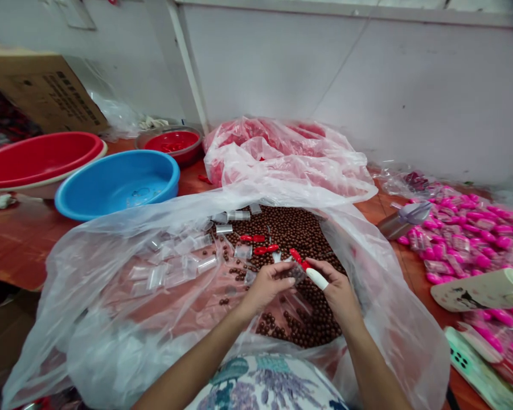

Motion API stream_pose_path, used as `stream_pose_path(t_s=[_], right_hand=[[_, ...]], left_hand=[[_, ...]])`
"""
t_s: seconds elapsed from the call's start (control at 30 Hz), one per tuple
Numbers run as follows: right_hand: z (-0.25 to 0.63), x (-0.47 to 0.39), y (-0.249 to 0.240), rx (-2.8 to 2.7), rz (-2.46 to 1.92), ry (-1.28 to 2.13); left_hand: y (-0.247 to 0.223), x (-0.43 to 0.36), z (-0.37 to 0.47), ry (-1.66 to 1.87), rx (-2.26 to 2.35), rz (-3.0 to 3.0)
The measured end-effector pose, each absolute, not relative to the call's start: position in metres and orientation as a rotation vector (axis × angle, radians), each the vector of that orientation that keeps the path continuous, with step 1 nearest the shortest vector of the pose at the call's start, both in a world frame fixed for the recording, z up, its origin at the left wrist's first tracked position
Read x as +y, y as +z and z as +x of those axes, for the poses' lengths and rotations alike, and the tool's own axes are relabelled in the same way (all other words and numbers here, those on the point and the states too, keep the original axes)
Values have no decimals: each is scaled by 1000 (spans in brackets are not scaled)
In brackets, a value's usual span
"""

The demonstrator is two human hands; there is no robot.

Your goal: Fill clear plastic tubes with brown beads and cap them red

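Both my hands are over an open clear plastic bag (380, 296) holding many small brown balls (299, 225). My left hand (270, 287) pinches a small clear plastic piece (299, 273), probably a tube, partly hidden by the fingers. My right hand (340, 293) is closed around a red plastic piece (299, 258) that touches the clear one. A white cover (316, 279) sits on one of its fingers. Beyond the hands, red plastic pieces (265, 249) lie on the balls. Clear plastic tubes (207, 263) are scattered to the left in the bag.
At the left stand a blue basin (119, 185), a red basin (38, 159) and a cardboard box (46, 91). A bag of red pieces (282, 151) lies against the wall. Pink packed items (465, 228), a pale bottle (480, 290) and a phone (473, 359) are on the right.
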State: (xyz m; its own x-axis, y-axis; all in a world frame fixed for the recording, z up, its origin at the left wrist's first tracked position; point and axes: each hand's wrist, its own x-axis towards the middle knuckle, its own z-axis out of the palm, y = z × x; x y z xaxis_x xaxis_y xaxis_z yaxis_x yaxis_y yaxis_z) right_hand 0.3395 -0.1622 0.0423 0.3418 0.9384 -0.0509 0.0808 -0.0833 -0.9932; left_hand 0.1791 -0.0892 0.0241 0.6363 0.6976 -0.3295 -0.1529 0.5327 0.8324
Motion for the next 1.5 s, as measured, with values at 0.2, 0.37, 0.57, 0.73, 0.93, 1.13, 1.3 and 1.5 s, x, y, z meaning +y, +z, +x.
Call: stream_pose_path(t_s=[0.2, 0.37, 0.57, 0.73, 0.93, 1.13, 1.3, 1.5], right_hand=[[330, -164, 43, -1220, -1524, 858], [332, -167, 37, -1429, -1579, 703], [328, -163, 45, -1489, -1552, 658], [323, -159, 52, -1244, -1552, 874], [319, -156, 46, -1271, -1595, 782], [314, -152, 42, -1359, -1617, 719], [312, -150, 37, -1400, -1506, 631], [306, -153, 29, -1646, -1507, 530]], left_hand=[[23, -93, 166, 622, 765, 1047], [26, -95, 164, 614, 760, 1015], [29, -99, 164, 643, 687, 919], [26, -106, 163, 623, 640, 709], [23, -106, 162, 652, 678, 746], [24, -106, 162, 689, 718, 710], [27, -106, 162, 758, 754, 780], [29, -104, 163, 805, 801, 701]])
